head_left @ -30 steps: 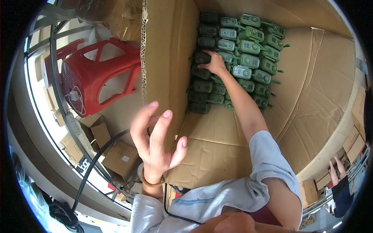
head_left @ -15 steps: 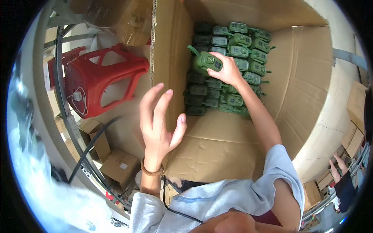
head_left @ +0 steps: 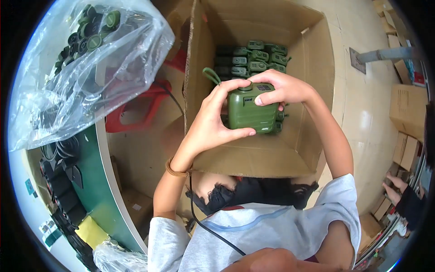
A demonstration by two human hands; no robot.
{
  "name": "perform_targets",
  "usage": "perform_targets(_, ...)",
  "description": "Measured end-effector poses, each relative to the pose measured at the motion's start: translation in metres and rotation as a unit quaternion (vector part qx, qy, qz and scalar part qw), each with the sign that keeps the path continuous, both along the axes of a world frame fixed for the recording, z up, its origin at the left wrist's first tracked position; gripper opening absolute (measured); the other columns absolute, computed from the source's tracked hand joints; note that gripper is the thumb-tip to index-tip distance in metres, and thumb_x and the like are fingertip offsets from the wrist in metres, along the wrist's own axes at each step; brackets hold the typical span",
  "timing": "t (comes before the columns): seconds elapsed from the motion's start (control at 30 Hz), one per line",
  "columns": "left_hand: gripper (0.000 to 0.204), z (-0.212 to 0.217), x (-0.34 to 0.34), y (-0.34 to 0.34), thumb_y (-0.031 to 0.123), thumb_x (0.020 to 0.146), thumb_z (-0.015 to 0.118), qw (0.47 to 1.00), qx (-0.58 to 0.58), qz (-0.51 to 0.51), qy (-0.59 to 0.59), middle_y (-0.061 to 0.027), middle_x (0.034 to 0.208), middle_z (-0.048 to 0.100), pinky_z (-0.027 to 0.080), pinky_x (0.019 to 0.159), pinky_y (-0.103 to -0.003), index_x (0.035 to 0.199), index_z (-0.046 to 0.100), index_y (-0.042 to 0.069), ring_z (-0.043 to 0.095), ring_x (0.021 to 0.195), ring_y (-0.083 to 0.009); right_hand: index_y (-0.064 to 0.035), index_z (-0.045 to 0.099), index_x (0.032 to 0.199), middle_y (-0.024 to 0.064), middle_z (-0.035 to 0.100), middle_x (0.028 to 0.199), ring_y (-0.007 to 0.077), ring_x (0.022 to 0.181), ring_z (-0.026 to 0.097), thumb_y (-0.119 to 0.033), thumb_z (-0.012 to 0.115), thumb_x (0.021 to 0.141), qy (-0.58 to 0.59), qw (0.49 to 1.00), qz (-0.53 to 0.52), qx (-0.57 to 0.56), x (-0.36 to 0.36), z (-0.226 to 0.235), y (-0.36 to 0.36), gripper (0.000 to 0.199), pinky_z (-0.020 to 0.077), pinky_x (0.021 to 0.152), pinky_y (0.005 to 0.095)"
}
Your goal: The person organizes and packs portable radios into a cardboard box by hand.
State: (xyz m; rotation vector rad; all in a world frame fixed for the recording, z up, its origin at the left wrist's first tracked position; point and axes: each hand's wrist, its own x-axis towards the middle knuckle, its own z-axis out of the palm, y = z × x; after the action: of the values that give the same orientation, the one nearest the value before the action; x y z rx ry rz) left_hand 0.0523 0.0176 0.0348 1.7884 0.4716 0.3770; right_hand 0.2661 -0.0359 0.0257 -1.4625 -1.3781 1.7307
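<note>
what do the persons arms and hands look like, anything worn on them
Both forearms are bare. The left hand has a thin brown band around its wrist; the right hand wears nothing. Short, loose, light grey sleeves cover the upper arms. No gloves.

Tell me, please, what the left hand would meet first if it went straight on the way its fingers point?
The left hand already grips the green box-shaped device, so that comes first. Past it, the line probably reaches the right hand on the device's far side, though depth is hard to judge here.
</note>
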Motion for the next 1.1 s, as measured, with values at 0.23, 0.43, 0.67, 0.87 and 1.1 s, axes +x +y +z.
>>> perform_targets(0.23,0.076,0.003,0.023,-0.042,0.009,0.058,0.082,0.991,-0.123,-0.038,-0.024,-0.0107,0.118,0.047,0.053,0.082,-0.036,0.122,0.042,0.007,0.055,0.104,-0.0228,0.0011,0.058,0.107,0.0048,0.059,0.076,0.0104,0.051,0.053,-0.029,0.066,0.074,0.003,0.997,-0.051,-0.054,0.012,0.011,-0.067,0.045,0.0438,0.040,0.0227)
perform_targets(0.43,0.085,-0.006,0.043,-0.059,0.007,0.057,0.083,0.991,-0.085,-0.095,0.028,-0.0106,0.118,0.046,0.049,0.088,-0.036,0.127,0.036,0.007,0.053,0.106,-0.0218,0.0009,0.059,0.105,0.0085,0.061,0.072,0.0155,0.057,0.057,-0.031,0.069,0.071,-0.054,0.994,-0.098,-0.017,0.021,0.014,-0.104,0.048,0.0462,0.045,0.0263)
perform_targets(0.67,0.095,-0.038,0.058,-0.067,-0.001,0.053,0.078,0.980,0.050,-0.167,0.100,-0.0190,0.104,0.057,0.048,0.085,-0.038,0.135,0.031,0.011,0.058,0.098,-0.0327,-0.0015,0.053,0.113,0.0170,0.061,0.095,0.0348,0.084,0.059,-0.028,0.071,0.069,-0.262,0.952,-0.117,0.108,-0.021,-0.038,-0.151,0.054,0.0486,0.076,0.0408)
perform_targets(0.87,0.083,-0.135,0.050,-0.059,0.011,0.048,0.077,0.908,0.119,-0.272,0.295,-0.0206,0.097,0.059,0.050,0.080,-0.041,0.125,0.046,0.007,0.057,0.092,-0.0373,0.0001,0.040,0.124,0.0172,0.047,0.123,0.0353,0.104,0.052,-0.021,0.073,0.068,-0.291,0.913,-0.246,0.147,-0.043,-0.019,-0.201,0.069,0.0438,0.088,0.0411)
perform_targets(1.1,0.066,-0.291,0.039,-0.069,0.018,0.049,0.078,0.891,0.116,-0.249,0.361,-0.0216,0.108,0.058,0.047,0.088,-0.042,0.109,0.056,0.006,0.051,0.107,-0.0378,-0.0010,0.041,0.122,0.0197,0.042,0.124,0.0360,0.114,0.042,-0.018,0.073,0.066,-0.458,0.771,-0.428,0.115,-0.036,-0.024,-0.238,0.067,0.0317,0.097,0.0421)
